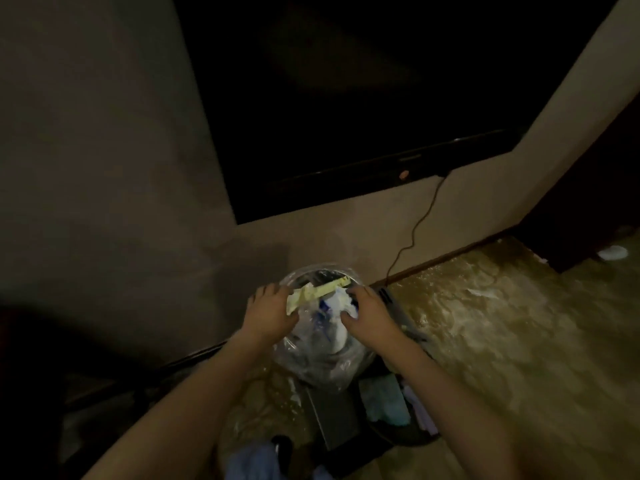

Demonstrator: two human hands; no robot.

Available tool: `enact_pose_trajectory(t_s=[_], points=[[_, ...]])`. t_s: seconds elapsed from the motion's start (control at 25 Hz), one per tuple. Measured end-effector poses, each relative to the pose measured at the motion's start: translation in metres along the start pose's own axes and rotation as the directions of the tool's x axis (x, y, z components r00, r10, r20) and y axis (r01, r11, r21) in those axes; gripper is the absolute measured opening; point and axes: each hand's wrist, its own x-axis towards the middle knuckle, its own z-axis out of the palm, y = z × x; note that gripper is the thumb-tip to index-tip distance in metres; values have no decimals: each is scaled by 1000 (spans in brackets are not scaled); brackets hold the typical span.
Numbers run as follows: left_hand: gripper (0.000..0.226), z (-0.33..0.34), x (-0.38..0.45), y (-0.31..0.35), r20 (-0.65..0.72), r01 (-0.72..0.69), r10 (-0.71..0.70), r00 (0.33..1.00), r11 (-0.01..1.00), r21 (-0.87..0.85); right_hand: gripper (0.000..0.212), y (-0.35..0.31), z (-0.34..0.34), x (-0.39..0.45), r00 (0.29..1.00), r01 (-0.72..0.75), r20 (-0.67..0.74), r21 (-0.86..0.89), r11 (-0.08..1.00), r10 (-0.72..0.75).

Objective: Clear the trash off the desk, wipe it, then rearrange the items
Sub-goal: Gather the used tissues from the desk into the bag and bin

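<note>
A trash bin lined with a clear plastic bag (298,362) stands on the floor against the wall. It holds crumpled white and blue waste (334,306). My left hand (268,311) hovers over the bin's left rim and holds a pale yellow wrapper (313,294) that reaches across the opening. My right hand (367,311) is over the right rim, its fingers curled down on the white waste in the bag. The desk is out of view.
A dark wall-mounted screen (346,98) hangs above the bin, with a cable (415,230) running down to the floor. A dark basket with light blue cloth (384,403) stands right of the bin. The wooden floor (519,341) stretches to the right. A dark doorway is at far right.
</note>
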Motion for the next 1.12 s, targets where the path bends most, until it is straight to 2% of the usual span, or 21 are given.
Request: enact_pose_trajectory(t_s=[0.08, 0.2, 0.4, 0.56, 0.72, 0.84, 0.96, 1.12], points=[[50, -15, -50, -21, -21, 93, -92, 996, 996, 12, 44, -27, 11, -14, 989, 127, 89, -99, 987, -119], [47, -36, -132, -63, -111, 258, -251, 962, 965, 55, 49, -86, 45, -38, 933, 318, 229, -161, 934, -278], [47, -55, -298, -161, -244, 496, -486, 839, 868, -24, 50, -218, 139, -103, 712, 656, 456, -161, 737, -534], [46, -53, -458, -239, -306, 684, -677, 669, 722, -103, 49, -328, 245, -193, 507, 828, 576, -119, 548, -641], [46, -36, -630, -323, -245, 837, -852, 464, 511, -193, 49, -421, 360, -320, 269, 936, 673, -13, 353, -689], [45, -32, -722, -364, -196, 906, -930, 310, 351, -237, 47, -471, 421, -398, 129, 963, 737, 68, 262, -663], [45, -37, -769, -399, -194, 909, -947, 256, 304, -285, 49, -512, 466, -443, 63, 968, 765, 110, 225, -641], [47, -25, -797, -448, -145, 897, -962, 230, 267, -353, 51, -557, 524, -452, 80, 970, 794, 77, 230, -603]])
